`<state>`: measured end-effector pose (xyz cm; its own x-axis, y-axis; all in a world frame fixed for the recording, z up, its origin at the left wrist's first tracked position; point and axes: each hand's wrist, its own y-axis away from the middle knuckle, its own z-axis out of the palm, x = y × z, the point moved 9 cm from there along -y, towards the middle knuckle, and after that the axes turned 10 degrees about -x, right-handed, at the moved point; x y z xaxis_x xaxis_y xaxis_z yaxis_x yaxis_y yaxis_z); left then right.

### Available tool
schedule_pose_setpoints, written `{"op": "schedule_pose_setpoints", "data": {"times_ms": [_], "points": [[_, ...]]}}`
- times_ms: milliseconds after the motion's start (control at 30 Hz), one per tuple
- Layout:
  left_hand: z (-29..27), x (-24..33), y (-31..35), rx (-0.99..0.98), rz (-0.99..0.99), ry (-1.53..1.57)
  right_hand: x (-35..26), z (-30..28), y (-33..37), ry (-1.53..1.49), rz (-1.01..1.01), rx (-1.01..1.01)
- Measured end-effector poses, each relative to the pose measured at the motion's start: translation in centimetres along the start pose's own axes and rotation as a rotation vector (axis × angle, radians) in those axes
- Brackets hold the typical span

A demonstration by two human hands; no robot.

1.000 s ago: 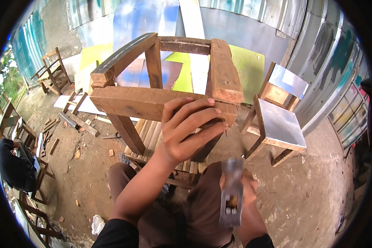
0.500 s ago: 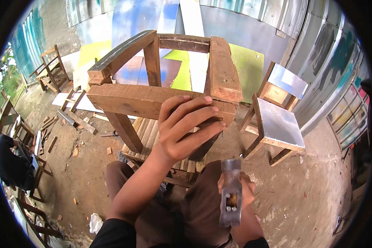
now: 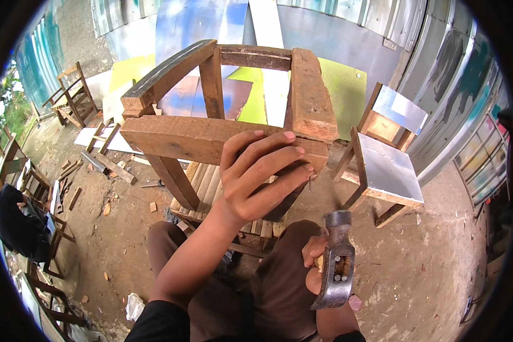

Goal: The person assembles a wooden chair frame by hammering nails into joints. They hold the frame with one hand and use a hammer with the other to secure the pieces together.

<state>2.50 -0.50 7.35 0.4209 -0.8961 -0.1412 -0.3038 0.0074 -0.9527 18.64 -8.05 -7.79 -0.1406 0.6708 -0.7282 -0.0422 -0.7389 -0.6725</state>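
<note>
A wooden chair frame (image 3: 176, 135) of reddish-brown timbers stands before me above a slatted wooden surface (image 3: 199, 181). My left hand (image 3: 262, 171) lies across the right end of its near rail, fingers bent over the wood. A thin nail (image 3: 310, 184) pokes out by the index fingertip, seemingly pinched there; the thumb is hidden. Lower right, my right hand (image 3: 314, 251) is closed round the handle of a claw hammer (image 3: 339, 256), whose steel head faces up toward me. The hammer is apart from nail and frame.
To the right stands a chair (image 3: 389, 165) with silvery seat and back panels. Another wooden chair (image 3: 74, 97) is far left. Wood offcuts (image 3: 117, 171) litter the dirt floor. Painted sheets (image 3: 342, 97) lean on the metal wall. At the left edge sits a dark cloth bundle (image 3: 20, 225).
The hammer has moved right and slightly tilted, with my right hand showing more beside it. My left hand keeps its place on the rail.
</note>
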Motion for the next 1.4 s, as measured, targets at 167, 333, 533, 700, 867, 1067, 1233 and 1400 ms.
{"op": "schedule_pose_setpoints", "data": {"times_ms": [167,333,533,700,867,1067,1233,1400], "points": [[0.0,0.0,0.1,-0.005,0.013,0.006,-0.1,-0.1,-0.2,-0.073,0.006,0.033],[0.0,0.0,0.2,-0.009,0.015,0.008,-1.2,-0.3,-0.5,-0.009,-0.094,0.102],[0.0,0.0,0.2,-0.005,0.018,-0.005,-1.4,-0.2,-0.8,0.112,-0.098,0.138],[0.0,0.0,0.1,-0.013,0.021,-0.012,-1.6,-0.1,-1.0,0.046,-0.215,0.149],[-0.1,-0.1,0.1,-0.026,0.002,0.001,-1.3,-0.3,-0.9,0.068,-0.208,0.173],[-0.3,-0.1,0.0,-0.039,0.009,0.053,-0.9,-0.4,-0.5,0.029,-0.198,0.178],[-0.8,-0.4,0.9,-0.111,-0.003,0.110,-0.9,-0.4,-0.9,0.015,-0.142,0.147],[-2.9,0.0,5.7,0.076,-0.080,0.195,-0.4,0.2,-1.7,-0.173,0.057,0.108]]}}
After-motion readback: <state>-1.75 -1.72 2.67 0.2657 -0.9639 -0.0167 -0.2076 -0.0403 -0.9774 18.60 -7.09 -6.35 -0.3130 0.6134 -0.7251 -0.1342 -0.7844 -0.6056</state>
